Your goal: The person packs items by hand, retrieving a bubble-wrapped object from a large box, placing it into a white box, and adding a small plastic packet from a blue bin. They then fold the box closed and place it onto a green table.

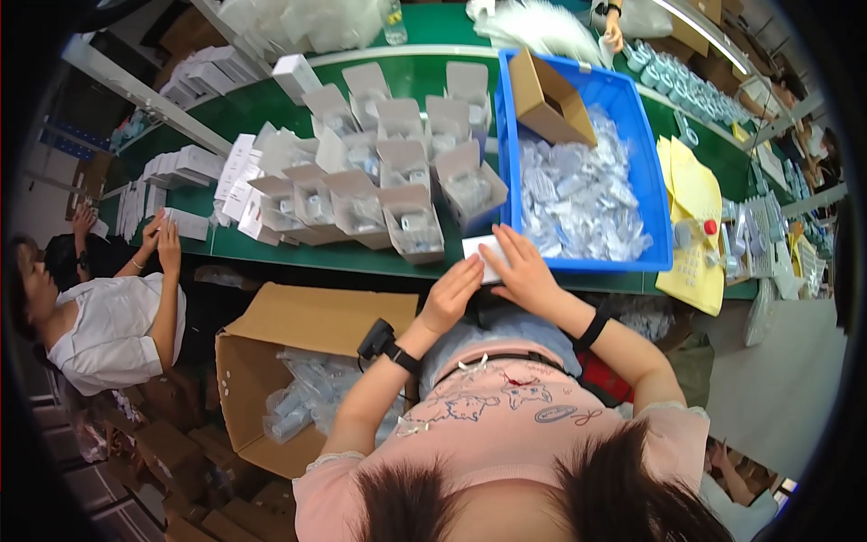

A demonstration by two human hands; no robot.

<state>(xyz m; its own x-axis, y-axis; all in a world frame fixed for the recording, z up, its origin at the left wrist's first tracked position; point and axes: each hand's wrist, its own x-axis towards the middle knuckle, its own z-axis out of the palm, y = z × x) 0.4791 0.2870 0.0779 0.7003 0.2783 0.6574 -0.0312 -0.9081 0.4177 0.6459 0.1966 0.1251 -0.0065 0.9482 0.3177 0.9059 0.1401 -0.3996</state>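
A small white box (479,246) is held between my two hands at the table's front edge, just left of the blue bin's near corner. My left hand (452,294) grips its near left side. Across its right side and top lie the fingers of my right hand (522,271). Directly beyond are several open white boxes (414,237) with raised flaps and clear-bagged parts inside. The blue bin (659,239) to the right is heaped with small clear plastic packets (578,194). A brown cardboard box (535,99) leans inside its far end.
Below the table on the left stands an open carton (248,388) with clear plastic bags. Yellow sheets (691,194) and a red-capped bottle (700,228) lie right of the bin. A co-worker (117,316) handles white boxes at left; another person's hand (612,36) reaches in at the far side.
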